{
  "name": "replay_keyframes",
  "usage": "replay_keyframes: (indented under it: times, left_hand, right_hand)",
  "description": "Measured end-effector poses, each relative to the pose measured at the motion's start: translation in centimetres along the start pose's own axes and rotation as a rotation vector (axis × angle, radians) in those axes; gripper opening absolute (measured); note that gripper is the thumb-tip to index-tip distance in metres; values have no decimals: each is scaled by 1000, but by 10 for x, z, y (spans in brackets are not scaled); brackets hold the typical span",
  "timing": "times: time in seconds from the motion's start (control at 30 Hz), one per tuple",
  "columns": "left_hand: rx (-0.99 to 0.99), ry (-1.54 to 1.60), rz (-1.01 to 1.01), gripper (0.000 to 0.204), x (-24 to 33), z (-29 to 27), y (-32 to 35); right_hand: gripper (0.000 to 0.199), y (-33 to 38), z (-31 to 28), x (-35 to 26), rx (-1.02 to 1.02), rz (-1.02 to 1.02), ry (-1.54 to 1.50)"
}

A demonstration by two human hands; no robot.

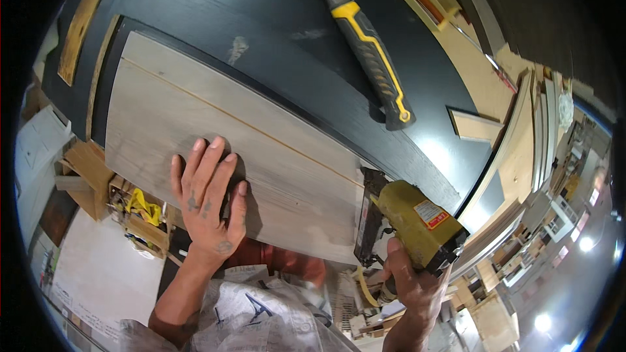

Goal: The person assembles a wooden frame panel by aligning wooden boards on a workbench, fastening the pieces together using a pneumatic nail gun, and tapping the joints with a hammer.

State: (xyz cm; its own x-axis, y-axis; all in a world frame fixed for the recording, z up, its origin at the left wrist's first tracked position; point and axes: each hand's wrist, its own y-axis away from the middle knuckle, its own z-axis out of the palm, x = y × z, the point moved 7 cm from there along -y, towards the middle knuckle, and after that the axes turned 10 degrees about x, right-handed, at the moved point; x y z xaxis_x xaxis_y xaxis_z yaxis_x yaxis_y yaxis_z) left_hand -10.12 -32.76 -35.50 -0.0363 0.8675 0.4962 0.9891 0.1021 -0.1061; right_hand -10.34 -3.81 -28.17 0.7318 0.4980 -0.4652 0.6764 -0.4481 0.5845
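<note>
A pale wood-grain board [176, 117] with a narrow groove along its far side lies on a dark panel [254, 0]. My left hand [212, 189] rests on the board near its front edge, fingers stretched out and holding nothing. At the board's right end, my right hand [411, 274] grips an olive-green nail gun [417, 221] with a black head and magazine. The gun's nose sits at the board's right end, close to the groove; whether it touches cannot be made out. Beyond the board lies a hammer [372, 58] with a black and yellow handle.
Wooden strips [81, 32] lie at the panel's left. A cardboard box [88, 179] and a bin with a yellow item [143, 207] stand below left. A small wood offcut [476, 126] lies at the panel's right, near stacked long boards [544, 130].
</note>
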Motion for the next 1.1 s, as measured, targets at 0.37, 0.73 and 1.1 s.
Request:
replay_keyframes:
  times: [0.37,0.73,1.1]
  left_hand:
    - [-93,97,-39,38,-1,0,-2]
    - [305,27,-545,68,-110,-75,14]
    - [318,925,-1353,35,-122,-33,89]
  right_hand:
    - [28,9,7,-20,110,77,49]
    - [33,14,54,-99,15,-117,109]
    - [22,18,115,-164,-70,-31,224]
